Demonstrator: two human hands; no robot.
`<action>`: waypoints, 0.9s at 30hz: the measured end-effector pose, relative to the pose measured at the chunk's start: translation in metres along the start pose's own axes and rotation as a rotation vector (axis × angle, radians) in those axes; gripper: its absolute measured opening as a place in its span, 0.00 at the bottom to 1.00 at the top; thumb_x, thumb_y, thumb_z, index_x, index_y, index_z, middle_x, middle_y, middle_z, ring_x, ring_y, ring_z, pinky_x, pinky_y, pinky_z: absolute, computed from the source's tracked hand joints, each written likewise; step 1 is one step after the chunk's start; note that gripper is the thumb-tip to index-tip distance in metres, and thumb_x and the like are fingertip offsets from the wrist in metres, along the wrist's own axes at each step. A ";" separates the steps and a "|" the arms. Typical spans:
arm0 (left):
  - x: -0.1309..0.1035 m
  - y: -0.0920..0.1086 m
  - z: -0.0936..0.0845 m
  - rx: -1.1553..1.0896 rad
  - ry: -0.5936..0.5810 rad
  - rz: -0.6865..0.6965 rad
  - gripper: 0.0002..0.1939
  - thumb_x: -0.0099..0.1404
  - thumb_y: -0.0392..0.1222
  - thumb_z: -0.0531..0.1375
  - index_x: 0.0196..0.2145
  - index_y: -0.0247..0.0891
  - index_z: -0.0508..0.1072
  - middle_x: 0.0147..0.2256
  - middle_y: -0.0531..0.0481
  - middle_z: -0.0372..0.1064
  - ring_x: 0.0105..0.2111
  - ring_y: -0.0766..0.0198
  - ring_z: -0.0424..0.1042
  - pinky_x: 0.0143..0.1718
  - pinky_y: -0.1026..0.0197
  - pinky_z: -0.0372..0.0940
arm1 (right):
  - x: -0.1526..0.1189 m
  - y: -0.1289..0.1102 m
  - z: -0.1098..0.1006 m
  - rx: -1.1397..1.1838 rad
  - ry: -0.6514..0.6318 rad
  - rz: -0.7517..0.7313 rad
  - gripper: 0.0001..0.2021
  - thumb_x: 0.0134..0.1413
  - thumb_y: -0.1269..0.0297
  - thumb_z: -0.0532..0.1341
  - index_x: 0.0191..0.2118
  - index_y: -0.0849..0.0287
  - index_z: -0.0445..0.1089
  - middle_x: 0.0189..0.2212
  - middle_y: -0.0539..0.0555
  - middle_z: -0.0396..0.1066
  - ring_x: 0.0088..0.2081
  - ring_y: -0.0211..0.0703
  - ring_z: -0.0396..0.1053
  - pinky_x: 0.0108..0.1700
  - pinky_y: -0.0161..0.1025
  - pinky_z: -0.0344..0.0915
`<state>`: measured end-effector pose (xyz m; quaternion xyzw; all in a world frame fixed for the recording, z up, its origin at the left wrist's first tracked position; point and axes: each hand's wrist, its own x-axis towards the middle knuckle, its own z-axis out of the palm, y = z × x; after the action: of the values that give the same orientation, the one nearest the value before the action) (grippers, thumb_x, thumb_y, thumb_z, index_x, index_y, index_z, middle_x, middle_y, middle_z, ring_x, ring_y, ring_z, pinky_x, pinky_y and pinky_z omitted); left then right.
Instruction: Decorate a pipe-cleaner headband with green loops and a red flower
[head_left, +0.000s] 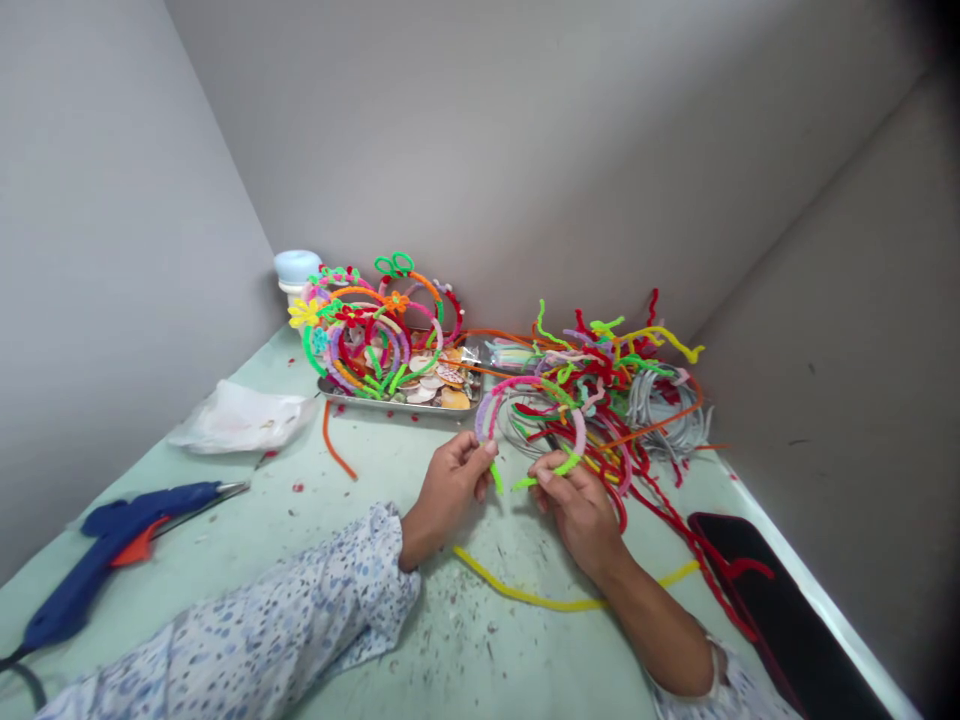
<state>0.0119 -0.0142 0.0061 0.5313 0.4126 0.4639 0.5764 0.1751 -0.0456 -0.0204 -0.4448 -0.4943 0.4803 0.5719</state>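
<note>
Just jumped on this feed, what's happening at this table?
A person's left hand and right hand hold the two ends of a multicolored fuzzy hoop, its green tips apart. Finished-looking hoops sit at a metal tray, tangled fuzzy stems lie behind the right hand, and a blue glue gun rests at the left.

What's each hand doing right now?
Left hand: closed on one end of the multicolored fuzzy hoop.
Right hand: closed on the hoop's other end, green tip poking out.
</note>
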 end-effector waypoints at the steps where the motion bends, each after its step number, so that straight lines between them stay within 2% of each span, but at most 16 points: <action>1: 0.000 0.000 0.000 -0.008 0.006 -0.004 0.17 0.60 0.54 0.57 0.27 0.37 0.62 0.16 0.60 0.58 0.14 0.73 0.56 0.17 0.69 0.51 | 0.000 0.000 0.000 0.000 0.007 0.007 0.09 0.53 0.58 0.59 0.33 0.58 0.68 0.24 0.49 0.63 0.26 0.37 0.60 0.27 0.35 0.58; 5: 0.000 -0.001 0.000 -0.045 0.047 -0.001 0.16 0.61 0.54 0.56 0.29 0.37 0.63 0.16 0.59 0.59 0.14 0.73 0.57 0.18 0.70 0.52 | 0.001 -0.007 0.001 -0.025 -0.010 0.034 0.14 0.53 0.55 0.59 0.41 0.59 0.69 0.27 0.51 0.67 0.27 0.38 0.62 0.28 0.35 0.60; 9: 0.000 -0.001 -0.001 -0.035 0.054 0.011 0.15 0.62 0.52 0.55 0.30 0.36 0.63 0.15 0.59 0.60 0.15 0.73 0.57 0.19 0.70 0.52 | 0.001 -0.017 0.004 -0.150 -0.031 0.062 0.15 0.53 0.53 0.60 0.39 0.60 0.70 0.26 0.50 0.68 0.25 0.37 0.62 0.28 0.35 0.60; 21: -0.005 0.005 0.002 -0.041 -0.119 -0.038 0.15 0.55 0.46 0.63 0.35 0.35 0.65 0.24 0.56 0.64 0.23 0.70 0.65 0.26 0.67 0.59 | 0.000 -0.009 0.001 -0.163 -0.018 0.045 0.14 0.55 0.53 0.57 0.40 0.59 0.69 0.23 0.48 0.65 0.25 0.37 0.61 0.28 0.35 0.58; 27: -0.003 -0.007 0.003 -0.001 -0.155 -0.018 0.12 0.54 0.43 0.64 0.32 0.34 0.68 0.26 0.54 0.66 0.26 0.69 0.66 0.29 0.66 0.61 | -0.001 -0.010 0.003 -0.251 -0.006 0.019 0.14 0.55 0.53 0.58 0.39 0.58 0.69 0.22 0.48 0.64 0.25 0.38 0.60 0.27 0.35 0.58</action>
<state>0.0144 -0.0178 -0.0002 0.5615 0.3712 0.4162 0.6113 0.1729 -0.0484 -0.0101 -0.5162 -0.5480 0.4212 0.5058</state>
